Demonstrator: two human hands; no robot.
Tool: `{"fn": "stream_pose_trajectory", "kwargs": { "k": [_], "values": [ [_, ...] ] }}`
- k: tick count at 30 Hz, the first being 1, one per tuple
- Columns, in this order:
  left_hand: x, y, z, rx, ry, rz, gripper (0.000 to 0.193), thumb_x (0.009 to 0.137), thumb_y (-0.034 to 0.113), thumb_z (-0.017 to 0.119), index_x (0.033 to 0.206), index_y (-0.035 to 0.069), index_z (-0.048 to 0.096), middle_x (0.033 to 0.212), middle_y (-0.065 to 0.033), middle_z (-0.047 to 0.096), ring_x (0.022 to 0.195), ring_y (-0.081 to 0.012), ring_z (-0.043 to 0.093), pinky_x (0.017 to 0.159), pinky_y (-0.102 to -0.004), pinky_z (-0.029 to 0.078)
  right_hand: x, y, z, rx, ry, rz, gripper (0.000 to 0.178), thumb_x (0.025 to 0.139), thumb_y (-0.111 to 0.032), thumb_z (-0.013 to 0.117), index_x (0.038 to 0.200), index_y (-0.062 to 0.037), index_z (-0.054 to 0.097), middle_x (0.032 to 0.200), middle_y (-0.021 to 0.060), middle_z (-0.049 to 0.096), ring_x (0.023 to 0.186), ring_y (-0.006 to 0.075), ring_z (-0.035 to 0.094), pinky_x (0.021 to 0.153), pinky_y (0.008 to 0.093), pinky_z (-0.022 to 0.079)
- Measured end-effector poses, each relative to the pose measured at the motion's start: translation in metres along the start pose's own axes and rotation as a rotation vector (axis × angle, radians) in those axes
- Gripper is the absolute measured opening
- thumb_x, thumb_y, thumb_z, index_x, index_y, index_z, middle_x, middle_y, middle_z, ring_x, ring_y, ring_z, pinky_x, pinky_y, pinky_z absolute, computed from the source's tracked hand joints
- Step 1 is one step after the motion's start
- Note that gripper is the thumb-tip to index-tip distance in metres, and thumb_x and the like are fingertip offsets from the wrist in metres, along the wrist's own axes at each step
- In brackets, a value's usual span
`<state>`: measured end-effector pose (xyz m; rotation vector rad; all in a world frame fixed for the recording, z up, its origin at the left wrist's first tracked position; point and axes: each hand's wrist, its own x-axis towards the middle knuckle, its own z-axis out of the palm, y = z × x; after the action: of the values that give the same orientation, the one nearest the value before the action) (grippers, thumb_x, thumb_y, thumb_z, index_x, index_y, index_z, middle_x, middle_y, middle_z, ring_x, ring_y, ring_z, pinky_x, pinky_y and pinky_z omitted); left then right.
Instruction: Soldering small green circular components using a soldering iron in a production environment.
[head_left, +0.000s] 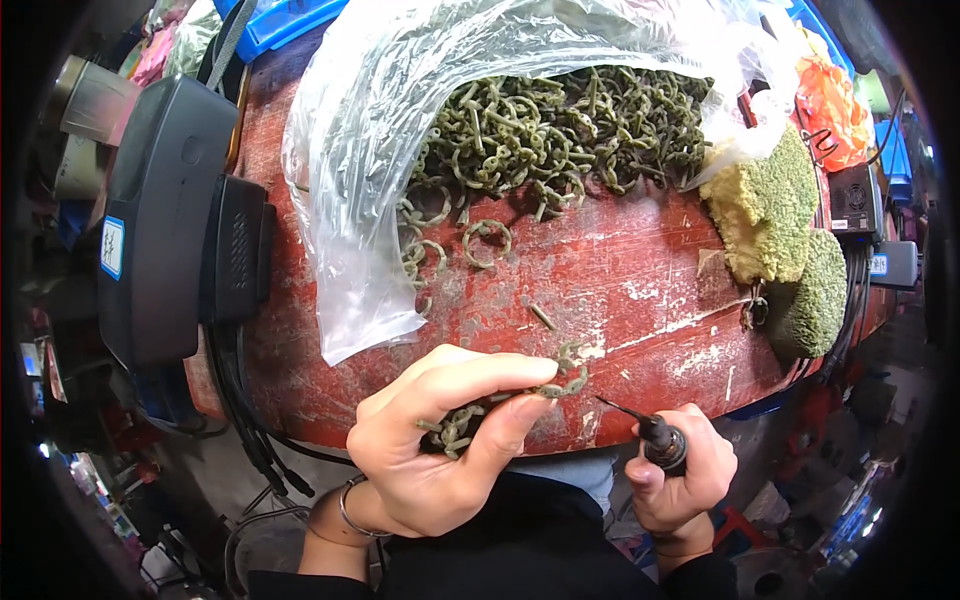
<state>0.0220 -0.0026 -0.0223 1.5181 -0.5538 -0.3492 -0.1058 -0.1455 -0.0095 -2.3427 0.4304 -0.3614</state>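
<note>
left hand (440,450) pinches a string of green ring pieces (500,405) over the near table (620,290) edge. right hand (680,470) clenched round a pointed black tool (655,432), tip near the rings. farther back: plastic bag (370,150) spilling a green ring pile (550,130).

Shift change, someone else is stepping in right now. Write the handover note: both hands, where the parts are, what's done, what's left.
Left hand: pinching a green ring-shaped piece, a few more bunched in the palm.
Right hand: gripping a pointed hand tool, tip aimed at that piece, not touching it.
Parts: big heap of green rings spilling from the clear plastic bag onto the red worktable; one loose ring lies apart.
Done: no finished pile can be told apart.
Left: seemingly the heap.
</note>
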Motion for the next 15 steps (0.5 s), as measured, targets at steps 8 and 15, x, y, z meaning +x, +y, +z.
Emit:
{"fn": "stream_pose_trajectory", "kwargs": {
  "k": [8, 15],
  "values": [
    [-0.004, 0.011, 0.001, -0.006, 0.114, -0.184, 0.021, 0.07, -0.005, 0.066, 0.091, -0.003, 0.062, 0.079, -0.0136, 0.062, 0.065, -0.0148, 0.059, 0.057, -0.023, 0.046, 0.002, 0.001, -0.002, -0.062, -0.041, -0.053, 0.039, 0.065, -0.032, 0.076, 0.077, -0.0018, 0.055, 0.057, 0.005, 0.051, 0.045, 0.0182, 0.052, 0.04, 0.0263, 0.042],
    [-0.003, 0.012, 0.002, 0.027, 0.12, -0.185, 0.021, 0.07, -0.004, 0.066, 0.091, -0.003, 0.062, 0.079, -0.0138, 0.062, 0.066, -0.0158, 0.059, 0.058, -0.0233, 0.047, 0.004, 0.0, -0.003, -0.067, -0.061, -0.053, 0.037, 0.065, -0.029, 0.077, 0.076, -0.0019, 0.054, 0.056, 0.0046, 0.051, 0.044, 0.0173, 0.052, 0.039, 0.0266, 0.042]
  ]
}}
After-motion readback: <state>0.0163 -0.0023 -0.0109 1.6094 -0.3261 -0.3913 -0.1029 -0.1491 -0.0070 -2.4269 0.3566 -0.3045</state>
